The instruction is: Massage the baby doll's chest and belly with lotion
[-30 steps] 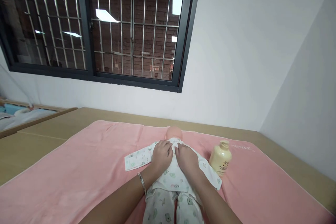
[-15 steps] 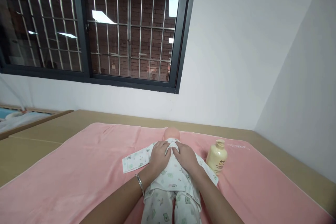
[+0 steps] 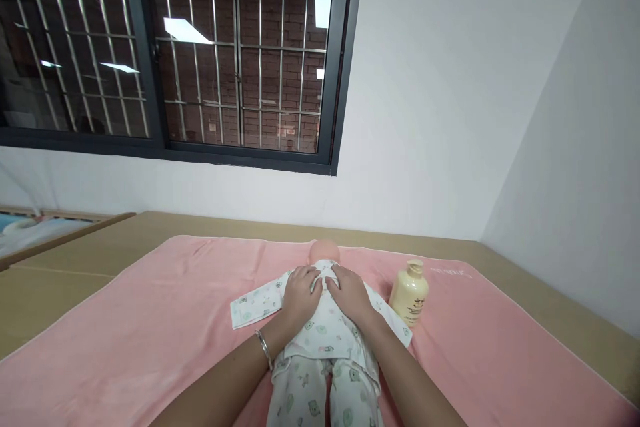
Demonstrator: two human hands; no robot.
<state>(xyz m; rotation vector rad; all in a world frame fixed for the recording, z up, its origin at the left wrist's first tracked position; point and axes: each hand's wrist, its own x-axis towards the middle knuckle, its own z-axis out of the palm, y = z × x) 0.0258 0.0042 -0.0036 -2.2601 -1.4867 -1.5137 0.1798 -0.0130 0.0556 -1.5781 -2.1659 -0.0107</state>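
Note:
A baby doll (image 3: pixel 324 251) lies on its back on a pink towel (image 3: pixel 150 320), dressed in a white printed romper (image 3: pixel 320 360). My left hand (image 3: pixel 300 293), with a bracelet on its wrist, rests flat on the doll's chest. Beside it, my right hand (image 3: pixel 350 293) lies flat on the chest too, fingers towards the collar. Both hands press on the cloth near the neck. The doll's left sleeve (image 3: pixel 253 303) lies spread out on the towel.
A cream lotion bottle (image 3: pixel 409 293) stands on the towel right of the doll. The towel covers a tan tabletop (image 3: pixel 60 280) against a white wall under a barred window (image 3: pixel 200 53). A wooden-framed cot (image 3: pixel 45 230) is at the far left.
Both hands stay on the doll's chest and have crept slightly towards the collar. My view has swung a little to the right.

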